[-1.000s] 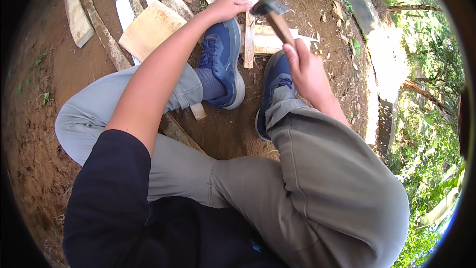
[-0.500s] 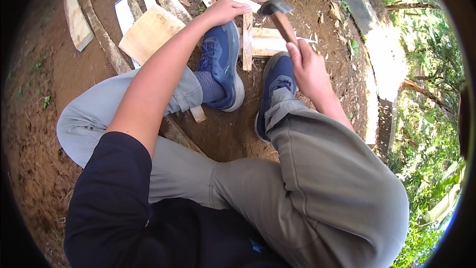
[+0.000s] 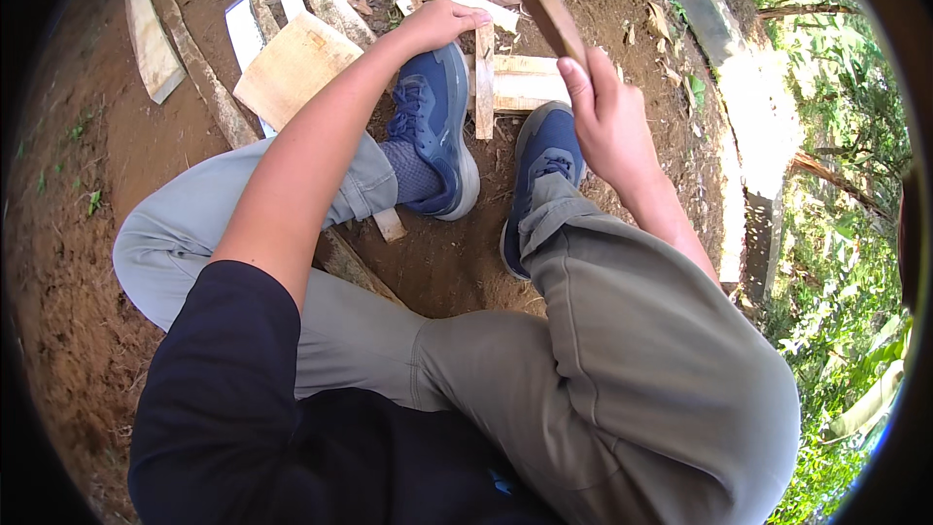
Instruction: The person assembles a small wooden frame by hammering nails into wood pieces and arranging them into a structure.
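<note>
My right hand (image 3: 614, 122) is closed round the wooden handle of a claw hammer (image 3: 556, 17), its dark metal head raised above the wood between my feet. At the far side of my left shoe, my left hand (image 3: 439, 23) has its thumb and fingers closed on the far end of a short narrow wooden strip (image 3: 484, 87). That strip lies across a wider pale board (image 3: 530, 83) on the ground. Whether a nail sits under the left fingers I cannot make out.
My blue shoes (image 3: 428, 131) stand on either side of the strip. Beyond my left arm lie a square pale wood block (image 3: 296, 68), a split plank (image 3: 151, 34) and several slats on brown soil (image 3: 117, 156). A low concrete edge (image 3: 702, 10) and green plants (image 3: 846, 262) are at the right.
The hammer has risen slightly, and my right hand is now a little more upright around its handle. My left hand and the strip have hardly moved.
</note>
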The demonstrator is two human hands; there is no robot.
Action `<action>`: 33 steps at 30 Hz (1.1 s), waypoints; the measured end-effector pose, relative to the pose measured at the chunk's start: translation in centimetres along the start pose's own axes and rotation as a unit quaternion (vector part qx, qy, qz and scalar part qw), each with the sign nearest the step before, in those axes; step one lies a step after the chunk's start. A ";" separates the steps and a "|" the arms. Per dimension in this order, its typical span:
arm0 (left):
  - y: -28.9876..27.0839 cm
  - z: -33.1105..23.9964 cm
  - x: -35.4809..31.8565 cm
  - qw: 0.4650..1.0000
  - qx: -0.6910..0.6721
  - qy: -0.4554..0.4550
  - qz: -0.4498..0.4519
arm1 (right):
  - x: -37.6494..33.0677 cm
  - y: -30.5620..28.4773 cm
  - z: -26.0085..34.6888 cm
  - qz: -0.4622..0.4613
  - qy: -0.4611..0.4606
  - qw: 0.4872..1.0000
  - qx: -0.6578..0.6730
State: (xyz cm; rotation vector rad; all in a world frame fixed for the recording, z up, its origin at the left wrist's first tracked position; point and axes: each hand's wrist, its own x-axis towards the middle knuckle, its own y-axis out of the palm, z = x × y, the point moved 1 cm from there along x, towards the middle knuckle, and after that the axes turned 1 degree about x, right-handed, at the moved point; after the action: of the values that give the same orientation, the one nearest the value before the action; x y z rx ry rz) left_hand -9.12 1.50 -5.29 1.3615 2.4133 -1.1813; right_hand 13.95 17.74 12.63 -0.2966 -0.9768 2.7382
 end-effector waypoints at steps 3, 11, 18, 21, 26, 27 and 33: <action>0.3 -0.2 -0.1 0.997 -0.072 0.035 -0.009 | -0.2 0.4 -0.3 -0.039 0.017 0.999 0.028; 0.3 -0.1 -0.1 0.998 -0.027 0.048 -0.029 | -0.8 1.0 -1.6 -0.026 0.017 1.000 0.002; 1.1 1.1 2.0 0.999 -0.038 0.034 0.004 | -2.2 4.2 -6.4 0.074 0.014 0.995 -0.061; 0.9 -0.2 1.2 0.998 -0.030 0.053 -0.024 | -1.8 1.4 -3.2 0.032 0.028 0.999 -0.018; 0.8 0.5 1.3 0.999 -0.041 0.030 -0.003 | -1.6 0.9 -1.8 -0.064 -0.024 0.998 0.017; 0.8 -0.1 1.8 0.999 -0.018 0.003 0.031 | -1.6 1.7 -3.1 0.006 0.009 1.000 -0.025; 0.3 1.1 0.4 0.998 -0.028 0.049 -0.029 | -0.3 0.3 -0.5 0.001 0.026 1.000 0.001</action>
State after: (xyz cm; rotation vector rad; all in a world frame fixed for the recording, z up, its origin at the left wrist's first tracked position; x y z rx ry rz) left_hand -9.43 1.12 -6.38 1.3720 2.5497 -1.0744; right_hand 14.34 17.72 12.06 -0.3656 -0.9596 2.7192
